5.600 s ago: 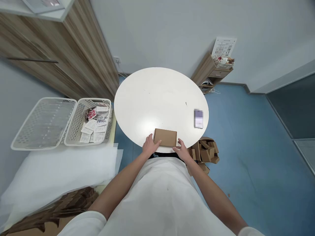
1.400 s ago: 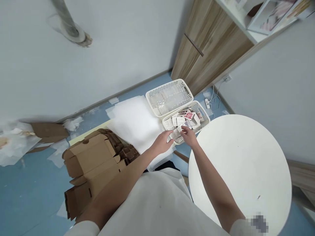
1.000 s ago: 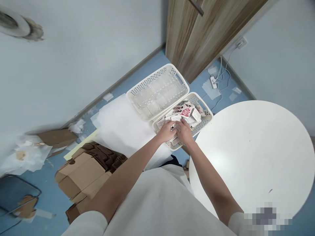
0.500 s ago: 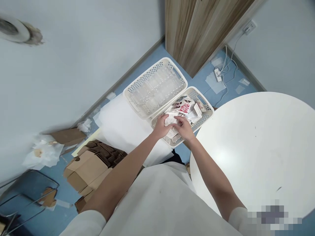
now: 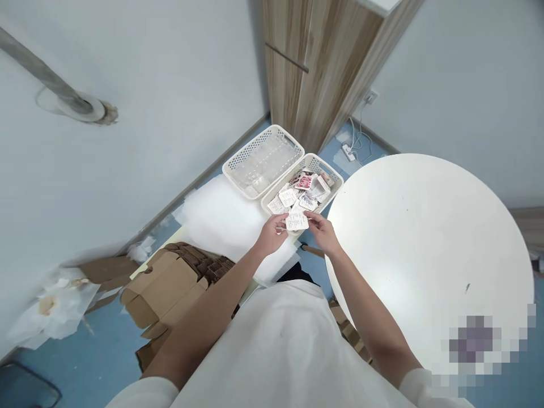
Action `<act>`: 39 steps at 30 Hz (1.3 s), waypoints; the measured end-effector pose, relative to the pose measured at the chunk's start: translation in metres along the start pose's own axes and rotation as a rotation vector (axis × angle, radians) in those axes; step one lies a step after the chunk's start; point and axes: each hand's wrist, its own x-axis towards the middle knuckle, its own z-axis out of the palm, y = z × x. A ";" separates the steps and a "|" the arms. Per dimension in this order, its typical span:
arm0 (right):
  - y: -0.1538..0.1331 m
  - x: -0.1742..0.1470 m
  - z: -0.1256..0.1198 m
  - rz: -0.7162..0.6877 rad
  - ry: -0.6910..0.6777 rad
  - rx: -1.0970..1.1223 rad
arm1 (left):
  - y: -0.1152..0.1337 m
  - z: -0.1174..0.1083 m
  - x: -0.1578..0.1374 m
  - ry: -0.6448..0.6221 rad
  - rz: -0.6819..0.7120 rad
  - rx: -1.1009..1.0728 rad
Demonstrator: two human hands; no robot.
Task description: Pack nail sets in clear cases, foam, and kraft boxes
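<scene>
A small white card with printed lines of text (image 5: 297, 221) is held up between both hands, above the near edge of a white plastic basket (image 5: 335, 177). My left hand (image 5: 272, 233) pinches the card's left edge. My right hand (image 5: 323, 231) grips its right side with thumb and fingers. In that basket lie several loose printed cards (image 5: 288, 197), some with pink or dark pictures. Beside it, to the left, a second white basket (image 5: 229, 166) holds clear plastic pieces (image 5: 268, 160).
A round white table (image 5: 429, 249) stands at the right. White sheets (image 5: 221, 226) lie left of the baskets, with folded brown cardboard boxes (image 5: 165, 286) nearer me. A wood-grain cabinet (image 5: 293, 96) stands behind. A power strip (image 5: 348, 153) with cables lies on the floor.
Both hands have come up and back toward me out of the basket, with the card lifted clear of the others. The camera view has shifted too.
</scene>
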 end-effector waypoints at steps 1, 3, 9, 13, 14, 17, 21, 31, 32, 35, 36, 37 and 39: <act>-0.002 -0.011 -0.001 -0.020 0.013 0.013 | 0.001 0.001 -0.009 -0.015 0.031 0.028; -0.007 -0.035 -0.003 -0.063 0.032 0.011 | 0.003 0.004 -0.028 -0.051 0.092 0.085; -0.013 -0.101 -0.009 -0.169 0.153 -0.096 | 0.006 0.031 -0.074 -0.247 0.026 -0.021; -0.005 -0.136 -0.015 -0.136 0.446 -0.050 | 0.009 0.056 -0.094 -0.368 -0.149 -0.307; -0.003 -0.144 -0.018 -0.115 0.480 -0.019 | 0.010 0.063 -0.098 -0.390 -0.181 -0.360; -0.001 -0.168 -0.027 -0.071 0.449 0.106 | 0.016 0.082 -0.107 -0.475 -0.246 -0.447; 0.003 -0.197 -0.045 -0.063 0.484 0.207 | 0.022 0.111 -0.116 -0.608 -0.274 -0.385; 0.037 -0.269 -0.118 -0.036 0.675 0.315 | 0.044 0.196 -0.134 -0.634 -0.046 -0.132; 0.042 -0.275 -0.124 -0.030 0.679 0.350 | 0.046 0.206 -0.135 -0.636 -0.009 -0.104; 0.057 -0.290 -0.139 0.008 0.666 0.457 | 0.051 0.233 -0.139 -0.678 0.079 -0.033; 0.062 -0.294 -0.143 0.024 0.637 0.478 | 0.053 0.241 -0.140 -0.686 0.098 -0.014; 0.067 -0.298 -0.147 0.037 0.597 0.487 | 0.053 0.249 -0.141 -0.685 0.115 0.004; 0.076 -0.304 -0.155 0.047 0.541 0.481 | 0.055 0.261 -0.141 -0.675 0.149 0.043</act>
